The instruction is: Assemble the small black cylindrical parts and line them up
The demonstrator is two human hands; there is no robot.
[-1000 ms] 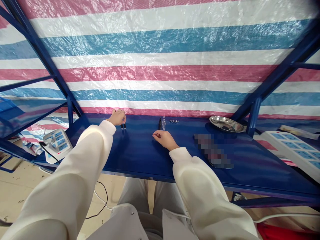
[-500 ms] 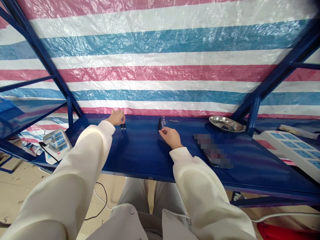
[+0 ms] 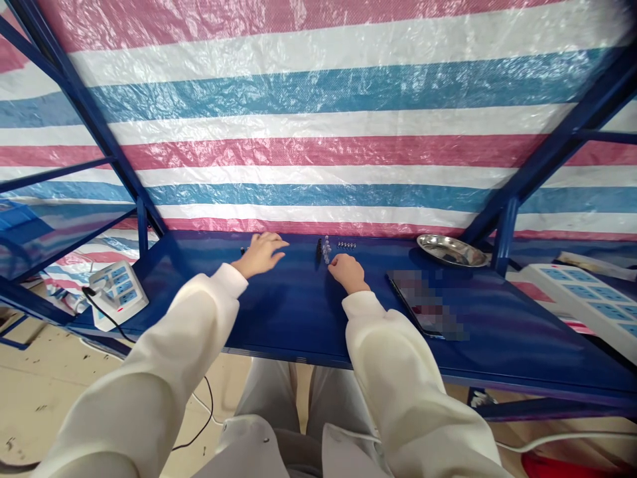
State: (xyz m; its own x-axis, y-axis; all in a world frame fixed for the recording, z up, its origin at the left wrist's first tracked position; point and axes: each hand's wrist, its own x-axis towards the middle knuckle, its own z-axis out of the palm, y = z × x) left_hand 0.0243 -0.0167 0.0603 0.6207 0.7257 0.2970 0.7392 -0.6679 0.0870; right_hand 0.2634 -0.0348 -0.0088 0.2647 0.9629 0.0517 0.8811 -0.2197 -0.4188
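Note:
My left hand hovers over the blue shelf with its fingers stretched out toward the right, holding nothing. Just left of it a small dark piece stands on the shelf. My right hand is curled with its fingertips at a small cluster of dark and clear upright pieces near the back of the shelf; whether it grips one is hidden. A short row of tiny metal parts lies right behind that cluster.
A shiny metal dish sits at the back right. A dark flat device lies right of my right arm. White power strips rest at the far left and far right. A striped tarp closes the back.
My left hand let go of the small dark pieces at the left and moved right with its fingers opened. My right hand moved forward to the cluster of upright pieces.

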